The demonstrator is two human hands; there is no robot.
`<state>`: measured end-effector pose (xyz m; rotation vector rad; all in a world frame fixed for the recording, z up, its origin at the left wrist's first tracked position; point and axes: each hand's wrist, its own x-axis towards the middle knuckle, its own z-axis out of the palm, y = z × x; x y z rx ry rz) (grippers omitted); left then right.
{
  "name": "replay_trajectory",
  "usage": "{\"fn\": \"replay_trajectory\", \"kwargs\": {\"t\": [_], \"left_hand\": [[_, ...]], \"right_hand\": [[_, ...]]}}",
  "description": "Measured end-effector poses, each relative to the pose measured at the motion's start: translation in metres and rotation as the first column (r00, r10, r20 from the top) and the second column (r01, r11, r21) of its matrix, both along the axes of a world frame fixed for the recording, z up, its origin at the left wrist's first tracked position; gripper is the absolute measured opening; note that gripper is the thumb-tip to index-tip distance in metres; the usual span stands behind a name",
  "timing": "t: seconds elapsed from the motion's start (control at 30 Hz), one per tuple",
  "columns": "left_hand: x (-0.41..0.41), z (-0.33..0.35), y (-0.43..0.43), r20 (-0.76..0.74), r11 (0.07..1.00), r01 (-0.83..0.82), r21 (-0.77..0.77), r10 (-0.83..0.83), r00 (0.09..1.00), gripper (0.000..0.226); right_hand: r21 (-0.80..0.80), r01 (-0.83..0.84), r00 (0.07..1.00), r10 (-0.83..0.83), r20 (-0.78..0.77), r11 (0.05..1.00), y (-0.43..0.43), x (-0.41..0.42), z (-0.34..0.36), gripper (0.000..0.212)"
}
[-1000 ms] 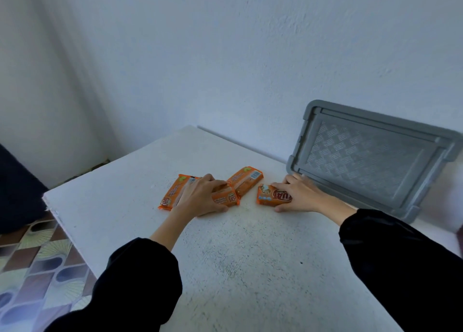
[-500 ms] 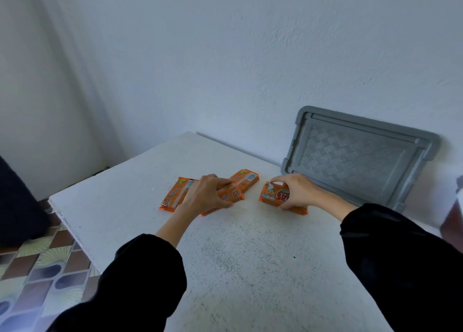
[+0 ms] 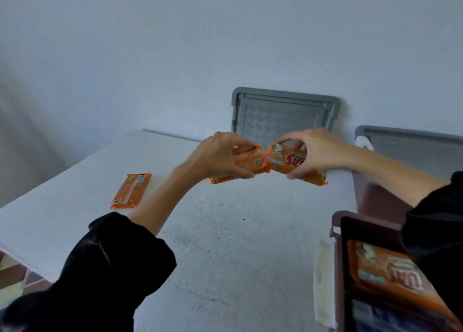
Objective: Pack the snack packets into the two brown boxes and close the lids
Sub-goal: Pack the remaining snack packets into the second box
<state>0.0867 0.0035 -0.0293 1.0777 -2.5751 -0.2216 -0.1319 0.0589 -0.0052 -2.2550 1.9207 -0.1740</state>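
Both hands at frame centre, each closed on orange packets: left hand [image 3: 220,156], right hand [image 3: 313,154]. Open brown box [image 3: 338,256] lower right, nearer the right hand; packets' long axes run left-right.

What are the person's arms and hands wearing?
Both arms wear loose black sleeves, the left sleeve and the right sleeve, pushed up so that they bunch into soft folds and leave the forearms bare. The left hand and the right hand are bare: no gloves, and no rings, watch or bracelet can be seen.
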Motion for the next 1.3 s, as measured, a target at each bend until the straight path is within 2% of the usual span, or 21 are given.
{"fn": "replay_trajectory", "kwargs": {"t": [0.23, 0.37, 0.5, 0.63, 0.73, 0.9, 1.1, 1.3], "left_hand": [[-0.071, 0.019, 0.064, 0.094, 0.953, 0.301, 0.017, -0.301, 0.949, 0.067], [-0.109, 0.015, 0.114, 0.187, 0.880, 0.474, 0.042, -0.473, 0.861, 0.067], [-0.135, 0.002, 0.152, 0.237, 0.808, 0.578, 0.117, -0.588, 0.774, 0.066], [-0.152, -0.014, 0.186, 0.289, 0.730, 0.663, 0.166, -0.678, 0.675, 0.066], [-0.161, -0.031, 0.203, 0.362, 0.712, 0.686, 0.149, -0.685, 0.633, 0.068], [-0.170, -0.049, 0.215, 0.498, 0.738, 0.659, 0.143, -0.629, 0.597, 0.068], [-0.174, -0.045, 0.223, 0.554, 0.747, 0.656, 0.108, -0.593, 0.585, 0.065], [-0.177, -0.046, 0.224, 0.576, 0.766, 0.637, 0.087, -0.560, 0.595, 0.064]], "right_hand": [[0.016, 0.127, 0.991, -0.127, -0.032, 0.992, 0.111, -0.059, 0.010, 0.083], [0.146, 0.146, 0.989, -0.142, -0.043, 0.978, 0.166, -0.084, 0.005, 0.083], [0.223, 0.161, 0.987, -0.152, -0.054, 0.962, 0.213, -0.104, -0.006, 0.080], [0.299, 0.133, 0.981, -0.084, -0.172, 0.945, 0.248, -0.112, -0.021, 0.080], [0.344, 0.152, 0.965, -0.063, -0.256, 0.927, 0.266, -0.113, -0.034, 0.082], [0.333, 0.138, 0.948, -0.027, -0.317, 0.933, 0.282, -0.106, -0.051, 0.082], [0.315, 0.105, 0.933, 0.017, -0.360, 0.943, 0.283, -0.104, -0.055, 0.084], [0.274, 0.074, 0.935, 0.029, -0.353, 0.959, 0.282, -0.100, -0.058, 0.072]]}}
